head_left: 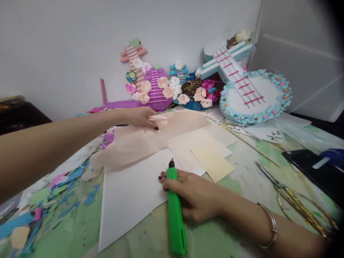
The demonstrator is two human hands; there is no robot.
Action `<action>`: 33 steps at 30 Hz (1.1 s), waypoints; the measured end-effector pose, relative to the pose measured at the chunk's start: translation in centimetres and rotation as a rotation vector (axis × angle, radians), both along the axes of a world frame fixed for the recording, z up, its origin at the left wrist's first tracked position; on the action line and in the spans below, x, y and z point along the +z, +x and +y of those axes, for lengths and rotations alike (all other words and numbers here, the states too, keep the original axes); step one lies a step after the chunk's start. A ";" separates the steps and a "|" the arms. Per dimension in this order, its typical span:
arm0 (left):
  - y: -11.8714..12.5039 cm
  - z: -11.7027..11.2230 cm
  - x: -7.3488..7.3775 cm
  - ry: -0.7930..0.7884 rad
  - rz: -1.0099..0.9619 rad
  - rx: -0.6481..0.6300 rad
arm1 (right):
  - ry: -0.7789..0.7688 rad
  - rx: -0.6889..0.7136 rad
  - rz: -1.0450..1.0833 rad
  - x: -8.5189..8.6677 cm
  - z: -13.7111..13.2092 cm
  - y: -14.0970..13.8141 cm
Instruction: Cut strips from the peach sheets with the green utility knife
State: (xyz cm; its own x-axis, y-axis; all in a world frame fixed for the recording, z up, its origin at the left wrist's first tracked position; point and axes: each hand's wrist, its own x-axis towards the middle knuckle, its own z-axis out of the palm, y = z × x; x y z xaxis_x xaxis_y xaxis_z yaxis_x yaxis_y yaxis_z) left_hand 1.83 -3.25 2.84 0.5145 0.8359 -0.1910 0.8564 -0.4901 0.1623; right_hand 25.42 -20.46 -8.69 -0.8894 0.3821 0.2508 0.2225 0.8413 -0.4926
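My right hand (192, 195) is closed round a bright green utility knife (176, 215); its blade tip rests on a white sheet (129, 193) lying on the table. My left hand (141, 116) reaches across to the far side, fingers stretched flat and pressing down on a peach-coloured sheet (150, 138) that overlaps the white one. A cream rectangle of paper (212, 161) lies just right of the knife tip.
Gold-handled scissors (292, 200) lie to the right, by a black tablet (314, 168). Foam guitar models with paper flowers (161, 89) and a round white and blue one (255, 95) lean at the wall. Coloured foam scraps (53, 204) cover the left side. A thin wooden stick (255, 148) lies beyond.
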 end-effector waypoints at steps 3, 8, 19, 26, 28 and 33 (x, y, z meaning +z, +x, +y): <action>-0.1 -0.3 0.1 -0.042 -0.047 -0.019 | 0.000 -0.002 -0.001 0.0 0.0 0.0; -0.2 -1.4 0.4 -0.073 -0.155 -0.030 | 0.001 -0.003 -0.001 -0.2 0.0 0.0; -0.5 -3.1 0.7 -0.048 -0.173 -0.019 | -0.013 -0.021 0.008 0.1 -0.1 -0.1; -0.8 -3.3 0.5 -0.003 -0.137 -0.014 | -0.011 -0.030 0.012 0.2 -0.2 -0.2; -0.6 -3.4 0.6 0.007 -0.138 -0.027 | -0.008 -0.034 0.012 0.2 -0.2 -0.2; 0.4 -3.9 1.0 -0.021 -0.154 -0.051 | -0.002 -0.037 0.008 0.1 -0.2 -0.2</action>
State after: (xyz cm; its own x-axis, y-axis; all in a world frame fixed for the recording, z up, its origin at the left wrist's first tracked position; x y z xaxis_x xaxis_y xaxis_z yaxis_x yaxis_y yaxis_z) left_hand 2.27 -7.13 3.86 0.5811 0.8043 -0.1238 0.7944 -0.5277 0.3007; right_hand 25.27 -20.65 -8.63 -0.8725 0.4155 0.2571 0.2499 0.8316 -0.4960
